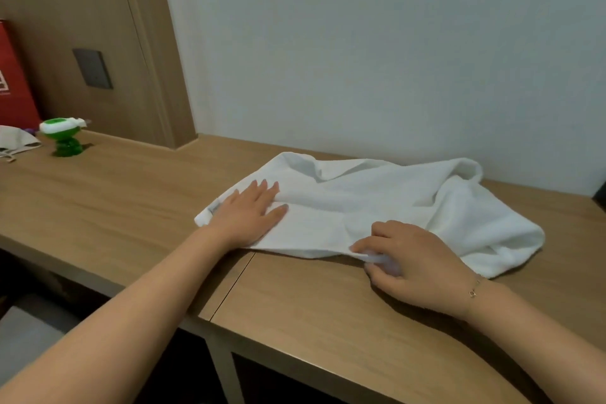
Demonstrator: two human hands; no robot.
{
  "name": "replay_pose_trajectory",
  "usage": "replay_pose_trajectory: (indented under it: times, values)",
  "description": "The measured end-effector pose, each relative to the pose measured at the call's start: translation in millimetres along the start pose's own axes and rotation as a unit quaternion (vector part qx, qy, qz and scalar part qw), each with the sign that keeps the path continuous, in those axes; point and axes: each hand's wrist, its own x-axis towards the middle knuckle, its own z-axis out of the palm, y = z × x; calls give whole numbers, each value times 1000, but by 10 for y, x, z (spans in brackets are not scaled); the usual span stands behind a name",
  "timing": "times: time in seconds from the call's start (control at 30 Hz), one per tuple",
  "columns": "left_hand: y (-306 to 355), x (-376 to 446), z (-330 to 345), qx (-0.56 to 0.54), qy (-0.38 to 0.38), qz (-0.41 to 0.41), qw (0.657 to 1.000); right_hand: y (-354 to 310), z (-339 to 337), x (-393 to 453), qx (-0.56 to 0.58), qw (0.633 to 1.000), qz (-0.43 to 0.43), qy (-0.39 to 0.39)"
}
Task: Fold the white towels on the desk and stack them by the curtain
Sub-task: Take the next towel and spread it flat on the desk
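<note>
Far left of both hands, well apart from the work: a red bag (14, 75), a green bottle (64, 136), a bit of pale cloth at the desk (114, 193) edge. Left hand (249, 216) lies flat, fingers straight, pressing the towel's left end, w/ the near-left corner just beside the wrist. White towel (377, 207) sits mid-desk near the wall, long axis running left-right, parallel to the desk front; right end is bunched & rumpled, past the right hand. Right hand (410, 259) pinches the near edge, fingers curled round a fold of cloth. Step looks like spreading/squaring before the first fold. Next prob. needs the right end pulled flat, then folded over. No curtain or stack in view.
</note>
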Motion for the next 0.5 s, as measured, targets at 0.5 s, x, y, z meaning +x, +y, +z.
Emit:
replay_pose_trajectory:
  times: [0.5]
  values:
    - [-564, -458, 19, 41, 245, -184, 951, 66, 29, 2187, -26, 977, 207, -51]
